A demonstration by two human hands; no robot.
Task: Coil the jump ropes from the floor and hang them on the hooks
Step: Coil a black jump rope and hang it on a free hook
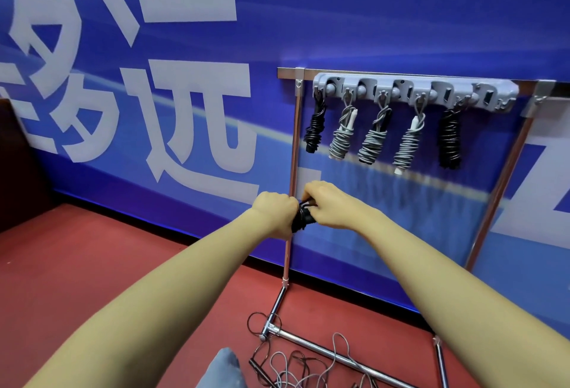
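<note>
Both hands meet in front of the rack's left post (pixel 293 153), below the hook strip. The left hand (pixel 274 213) is closed in a fist around a black bundle (pixel 301 217), a coiled rope; the right hand (pixel 327 205) pinches the bundle's top end with curled fingers. The two hands nearly touch, with the bundle between them.

The grey hook strip (pixel 413 91) runs along the rack's top bar. Five coiled ropes hang from it in a row: a black coil (pixel 315 130) at the far left, just beside the post, then three grey coils (pixel 342 136) (pixel 373 141) (pixel 408 144), then a second black coil (pixel 449 141). The coils hang apart from one another without touching. The right end of the strip (pixel 493 97), past the last black coil, carries nothing.

Open wall shows below the hanging coils, between the left post and the slanted right post (pixel 499 184). The held bundle is well below the strip and left of most of the coils.

On the red floor (pixel 92 279), loose black and grey ropes (pixel 296 366) lie tangled around the rack's chrome base bar (pixel 336 356), some loops crossing it near the corner joint. The floor to the left is open up to a dark piece of furniture (pixel 18 156) at the frame edge. A grey shape (pixel 223 369) sits at the bottom edge; I cannot tell what it is.
</note>
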